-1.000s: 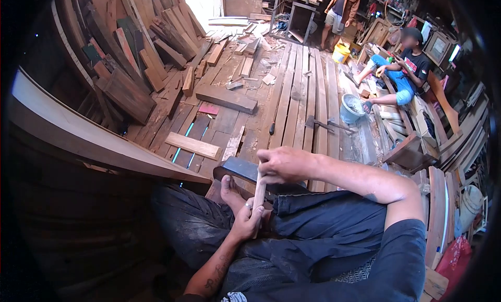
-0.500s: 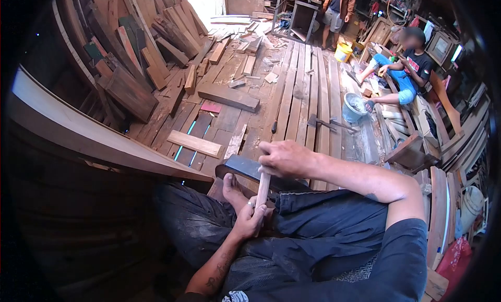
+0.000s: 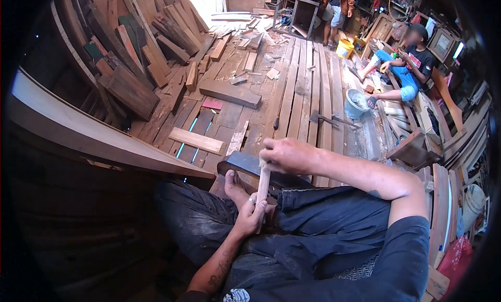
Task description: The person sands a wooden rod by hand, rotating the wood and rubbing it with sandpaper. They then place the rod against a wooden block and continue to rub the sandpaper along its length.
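Observation:
My left hand [image 3: 250, 218], with a ring on one finger, is wrapped round the lower part of a pale wooden strip [image 3: 264, 184]. The strip stands nearly upright above my crossed legs. At its upper end, my right hand [image 3: 286, 155] is closed with bent fingers. A small tan edge shows beneath those fingers, but what they pinch is hidden. Behind the strip lies a dark, smooth-topped block [image 3: 241, 163], beside my bare foot [image 3: 234, 183].
A hammer-like tool [image 3: 323, 119] and a dark-handled tool [image 3: 276, 123] lie on planks ahead. A thick beam [image 3: 229, 94] and a pale board [image 3: 197, 140] rest further left. One person sits near a grey bucket [image 3: 356, 104]; another stands behind a yellow bucket [image 3: 344, 49].
My right hand has shifted slightly along the strip's upper end, and a tan edge now shows under its fingers. My left hand keeps its hold. The seated person's hand has risen slightly.

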{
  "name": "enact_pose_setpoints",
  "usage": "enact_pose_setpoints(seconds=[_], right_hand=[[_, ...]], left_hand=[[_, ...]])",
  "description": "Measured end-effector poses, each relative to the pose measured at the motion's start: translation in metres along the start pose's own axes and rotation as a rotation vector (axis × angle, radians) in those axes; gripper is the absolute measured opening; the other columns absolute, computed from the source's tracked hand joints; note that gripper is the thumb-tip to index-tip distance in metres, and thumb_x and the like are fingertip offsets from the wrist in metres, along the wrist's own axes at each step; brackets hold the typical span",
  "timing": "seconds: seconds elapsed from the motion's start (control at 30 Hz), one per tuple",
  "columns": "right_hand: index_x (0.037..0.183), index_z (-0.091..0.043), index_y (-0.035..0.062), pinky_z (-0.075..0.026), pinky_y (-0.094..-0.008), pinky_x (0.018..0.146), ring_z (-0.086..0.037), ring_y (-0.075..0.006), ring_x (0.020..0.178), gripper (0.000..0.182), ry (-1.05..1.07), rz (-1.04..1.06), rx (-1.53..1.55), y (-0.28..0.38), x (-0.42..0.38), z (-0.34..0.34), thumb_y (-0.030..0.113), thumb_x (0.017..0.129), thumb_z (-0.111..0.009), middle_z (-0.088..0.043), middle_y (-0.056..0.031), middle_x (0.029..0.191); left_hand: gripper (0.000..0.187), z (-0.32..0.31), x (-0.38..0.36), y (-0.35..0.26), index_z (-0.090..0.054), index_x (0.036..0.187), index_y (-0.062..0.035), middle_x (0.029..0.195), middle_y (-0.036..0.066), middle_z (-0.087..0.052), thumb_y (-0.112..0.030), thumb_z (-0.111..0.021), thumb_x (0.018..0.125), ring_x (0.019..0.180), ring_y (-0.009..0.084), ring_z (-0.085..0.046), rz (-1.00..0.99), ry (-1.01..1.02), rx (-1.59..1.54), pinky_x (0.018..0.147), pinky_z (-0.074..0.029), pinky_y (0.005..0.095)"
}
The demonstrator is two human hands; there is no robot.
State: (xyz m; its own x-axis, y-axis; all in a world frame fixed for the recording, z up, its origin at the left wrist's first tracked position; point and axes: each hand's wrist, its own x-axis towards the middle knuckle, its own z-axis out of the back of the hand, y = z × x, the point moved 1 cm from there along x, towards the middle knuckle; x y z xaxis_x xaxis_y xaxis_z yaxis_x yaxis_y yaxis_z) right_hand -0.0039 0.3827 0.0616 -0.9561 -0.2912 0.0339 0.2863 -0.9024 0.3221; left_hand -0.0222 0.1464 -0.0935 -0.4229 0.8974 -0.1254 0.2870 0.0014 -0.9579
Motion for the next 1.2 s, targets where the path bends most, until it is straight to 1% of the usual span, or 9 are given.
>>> enact_pose_setpoints(seconds=[0.07,0.23,0.4,0.57,0.7,0.8,0.83,1.07,1.2], right_hand=[[0.100,-0.060,0.0032,-0.057,-0.0514,0.075,-0.069,-0.0426,0.084,0.024,-0.044,-0.062,-0.044,-0.001,-0.001,0.005,0.023,0.094,-0.073,-0.057,-0.0189,0.101],[0.099,-0.061,0.0022,-0.057,-0.0506,0.076,-0.070,-0.0418,0.087,0.025,0.119,-0.036,0.061,0.012,0.000,-0.003,0.023,0.094,-0.074,-0.057,-0.0200,0.103],[0.097,-0.063,0.0024,-0.059,-0.0496,0.077,-0.071,-0.0403,0.090,0.020,0.019,-0.176,-0.014,0.010,0.004,0.006,0.018,0.092,-0.075,-0.058,-0.0210,0.104],[0.097,-0.065,0.0060,-0.056,-0.0503,0.072,-0.069,-0.0406,0.086,0.015,0.070,0.155,-0.066,0.015,0.002,-0.010,0.017,0.089,-0.071,-0.057,-0.0185,0.102],[0.097,-0.064,0.0073,-0.056,-0.0499,0.071,-0.069,-0.0389,0.084,0.013,-0.040,0.053,-0.099,0.007,0.006,0.001,0.016,0.088,-0.070,-0.056,-0.0168,0.101],[0.097,-0.065,0.0074,-0.057,-0.0498,0.069,-0.070,-0.0387,0.082,0.013,0.020,0.110,-0.032,0.009,0.004,-0.011,0.015,0.088,-0.070,-0.056,-0.0167,0.101],[0.097,-0.064,0.0070,-0.057,-0.0494,0.068,-0.070,-0.0385,0.081,0.013,-0.016,0.213,-0.060,0.010,0.004,-0.017,0.015,0.088,-0.069,-0.056,-0.0168,0.101],[0.094,-0.064,0.0062,-0.058,-0.0496,0.070,-0.072,-0.0387,0.084,0.011,-0.040,-0.007,-0.219,0.007,0.008,-0.009,0.014,0.088,-0.069,-0.057,-0.0185,0.103],[0.095,-0.066,0.0059,-0.056,-0.0514,0.071,-0.070,-0.0405,0.082,0.011,0.000,0.053,-0.055,0.014,0.006,-0.017,0.014,0.089,-0.069,-0.056,-0.0201,0.105]], left_hand=[[0.029,-0.001,0.001,-0.002,-0.054,0.131,-0.0003,0.110,0.002,-0.061,-0.022,-0.050,0.112,0.101,0.0097,-0.058,-0.008,-0.005,-0.002,0.089,-0.048,0.0267],[0.029,-0.004,0.000,-0.004,-0.054,0.131,-0.0009,0.109,0.002,-0.062,-0.022,-0.050,0.112,0.098,0.0090,-0.058,-0.084,-0.030,0.054,0.086,-0.049,0.0264],[0.029,-0.001,-0.002,-0.010,-0.054,0.130,-0.0016,0.108,0.001,-0.061,-0.024,-0.050,0.112,0.098,0.0090,-0.058,0.062,-0.002,0.042,0.086,-0.049,0.0267],[0.028,-0.004,0.002,-0.003,-0.054,0.129,-0.0020,0.108,0.002,-0.060,-0.023,-0.049,0.112,0.100,0.0093,-0.057,-0.106,-0.019,0.055,0.088,-0.048,0.0271],[0.028,-0.001,0.003,-0.001,-0.054,0.130,-0.0017,0.109,0.002,-0.060,-0.023,-0.049,0.112,0.100,0.0095,-0.057,-0.075,-0.011,0.051,0.088,-0.048,0.0272],[0.028,-0.004,0.001,-0.006,-0.055,0.129,-0.0015,0.107,0.001,-0.060,-0.023,-0.049,0.112,0.098,0.0094,-0.057,-0.058,-0.013,0.061,0.086,-0.048,0.0271],[0.029,-0.004,0.000,-0.008,-0.055,0.129,-0.0015,0.106,0.001,-0.060,-0.024,-0.049,0.112,0.097,0.0094,-0.058,-0.046,-0.015,0.071,0.086,-0.048,0.0272],[0.031,-0.002,0.002,-0.003,-0.055,0.129,-0.0019,0.101,0.001,-0.061,-0.027,-0.050,0.112,0.089,0.0075,-0.059,-0.073,-0.023,0.064,0.077,-0.049,0.0248],[0.030,-0.002,-0.003,-0.012,-0.055,0.129,-0.0023,0.101,0.000,-0.062,-0.027,-0.050,0.112,0.087,0.0069,-0.059,0.033,0.002,0.047,0.075,-0.049,0.0241]])
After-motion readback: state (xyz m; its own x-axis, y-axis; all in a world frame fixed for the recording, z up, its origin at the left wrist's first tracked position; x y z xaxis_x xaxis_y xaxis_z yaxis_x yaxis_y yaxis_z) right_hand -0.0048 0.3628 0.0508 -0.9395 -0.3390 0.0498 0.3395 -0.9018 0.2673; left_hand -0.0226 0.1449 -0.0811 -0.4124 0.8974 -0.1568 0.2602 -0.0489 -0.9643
